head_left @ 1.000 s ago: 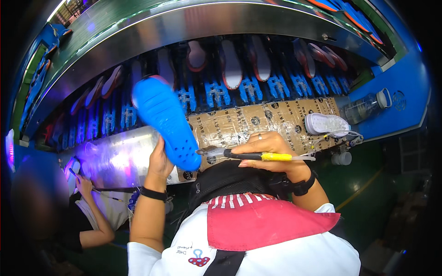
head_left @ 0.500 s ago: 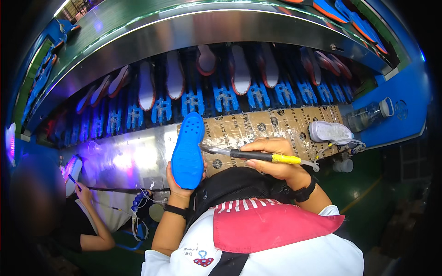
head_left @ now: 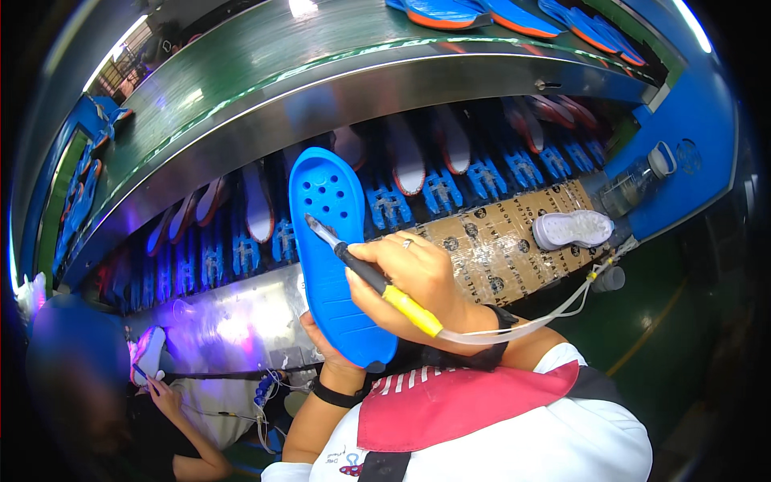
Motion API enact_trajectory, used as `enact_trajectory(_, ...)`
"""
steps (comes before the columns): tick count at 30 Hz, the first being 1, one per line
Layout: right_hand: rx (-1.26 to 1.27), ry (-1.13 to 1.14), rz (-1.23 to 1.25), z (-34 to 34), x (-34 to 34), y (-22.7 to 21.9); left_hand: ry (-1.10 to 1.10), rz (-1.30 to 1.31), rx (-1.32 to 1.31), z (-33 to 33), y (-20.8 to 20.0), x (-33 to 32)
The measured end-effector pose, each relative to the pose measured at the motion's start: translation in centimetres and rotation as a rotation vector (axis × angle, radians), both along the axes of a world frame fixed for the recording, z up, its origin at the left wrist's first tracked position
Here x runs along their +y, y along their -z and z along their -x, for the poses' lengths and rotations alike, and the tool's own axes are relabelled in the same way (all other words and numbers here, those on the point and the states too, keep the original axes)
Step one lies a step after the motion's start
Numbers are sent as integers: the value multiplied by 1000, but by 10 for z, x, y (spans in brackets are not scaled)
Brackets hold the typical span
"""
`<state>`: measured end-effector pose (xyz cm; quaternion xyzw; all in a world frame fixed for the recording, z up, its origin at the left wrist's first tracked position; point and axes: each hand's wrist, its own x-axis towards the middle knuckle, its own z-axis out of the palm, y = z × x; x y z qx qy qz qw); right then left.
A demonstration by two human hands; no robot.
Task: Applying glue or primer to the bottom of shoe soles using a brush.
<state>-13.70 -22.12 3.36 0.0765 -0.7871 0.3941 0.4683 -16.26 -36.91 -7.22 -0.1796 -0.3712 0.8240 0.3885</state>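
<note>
A blue shoe sole [head_left: 323, 277] with a cluster of round holes towards its far end stands tilted up in front of me. My left hand [head_left: 325, 341] grips it from behind at the near end, with most of its fingers hidden. In my right hand [head_left: 422, 277] is a glue brush [head_left: 367, 274] with a dark handle, yellow tape and a clear tube trailing off to the right. Its bristle tip lies on the inner face of the sole, just below the holes.
Pale soles with red edges [head_left: 405, 161] line the rack over blue clamps [head_left: 389, 207]. A white shoe [head_left: 572, 229] rests on patterned cardboard [head_left: 474, 257] beside a clear bottle [head_left: 630, 186]. Blue-orange soles [head_left: 514, 16] sit on the green conveyor [head_left: 241, 60]. A co-worker's hand [head_left: 165, 399] works at left.
The sole has been raised and its far end leans left. The brush tip has moved from the sole's right edge onto its face, with my right hand now over the sole.
</note>
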Motion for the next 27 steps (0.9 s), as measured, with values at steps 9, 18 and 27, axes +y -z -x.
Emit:
enact_trajectory(9, -62, -339, 77, -14, -3, 4, -127, 908, 828, 18, -32, 23)
enact_trajectory(18, -202, -489, -113, -22, 4, 12, -165, 660, 880, 28, -20, 32)
enact_trajectory(27, -341, -665, 16, -33, 12, 14, -220, 765, 902, 35, -47, 31)
